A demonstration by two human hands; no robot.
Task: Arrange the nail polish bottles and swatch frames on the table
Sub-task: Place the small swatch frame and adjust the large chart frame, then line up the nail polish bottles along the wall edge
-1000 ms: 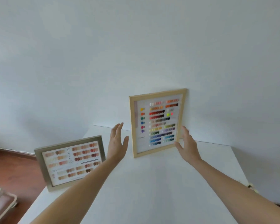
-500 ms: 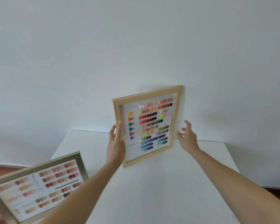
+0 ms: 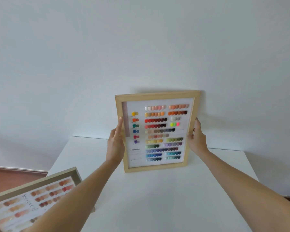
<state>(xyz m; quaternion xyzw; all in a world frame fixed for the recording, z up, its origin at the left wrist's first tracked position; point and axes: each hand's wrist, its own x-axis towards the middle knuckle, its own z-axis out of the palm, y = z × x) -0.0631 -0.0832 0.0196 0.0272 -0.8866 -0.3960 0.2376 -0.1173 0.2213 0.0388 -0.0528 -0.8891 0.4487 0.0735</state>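
Observation:
A light wooden swatch frame [image 3: 155, 131] with rows of many-coloured nail tips stands upright near the back of the white table [image 3: 157, 198], its bottom edge at the tabletop. My left hand [image 3: 115, 144] grips its left side, thumb on the front. My right hand [image 3: 196, 138] holds its right side. A second swatch frame [image 3: 32, 196], greyish-gold with nude and red tips, lies tilted at the table's front left corner, partly behind my left forearm. No nail polish bottles are in view.
A plain white wall [image 3: 141, 47] rises right behind the table. Reddish wooden floor [image 3: 15, 173] shows at the left below the table edge. The table's right edge runs close to my right forearm.
Both hands have closed on the sides of the wooden frame, which leaned on the wall before. It now faces me more squarely. The view has moved closer and to the right.

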